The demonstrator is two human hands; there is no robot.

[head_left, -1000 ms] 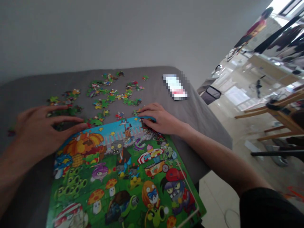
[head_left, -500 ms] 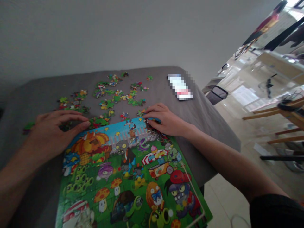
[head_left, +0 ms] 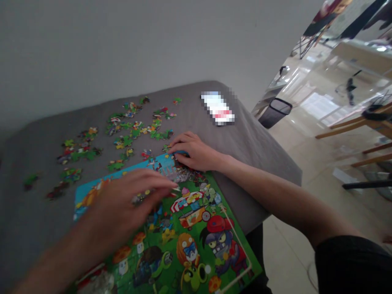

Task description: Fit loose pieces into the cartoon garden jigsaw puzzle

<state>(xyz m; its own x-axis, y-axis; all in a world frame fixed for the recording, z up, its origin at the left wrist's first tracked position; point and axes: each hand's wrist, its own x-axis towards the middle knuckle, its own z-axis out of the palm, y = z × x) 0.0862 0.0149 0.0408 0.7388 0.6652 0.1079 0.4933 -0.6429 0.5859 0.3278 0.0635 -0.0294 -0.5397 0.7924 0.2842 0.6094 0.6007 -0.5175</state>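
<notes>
A colourful jigsaw puzzle board [head_left: 196, 228] with cartoon plants and zombies lies on the grey cloth of the table, most of its picture filled in. My left hand [head_left: 122, 208], blurred by motion, hovers over the board's middle. A small puzzle piece [head_left: 175, 190] is pinched at its fingertips, seen nearly edge-on. At the far right corner of the board my right hand [head_left: 196, 152] rests with curled fingers gripping the edge; a strip of blue shows between thumb and fingers. Just beyond the board lie several loose puzzle pieces [head_left: 134, 130].
A phone [head_left: 218, 108] with a lit, pixelated screen lies at the table's back right. The wall [head_left: 122, 49] rises behind the table [head_left: 260, 163]. On the floor to the right are a dark mesh bin [head_left: 275, 113] and a wooden-legged stool [head_left: 376, 122].
My left hand has moved right from the board's far left corner to above its middle, with a puzzle piece in its fingers. My right hand stays on the corner. The view has shifted slightly.
</notes>
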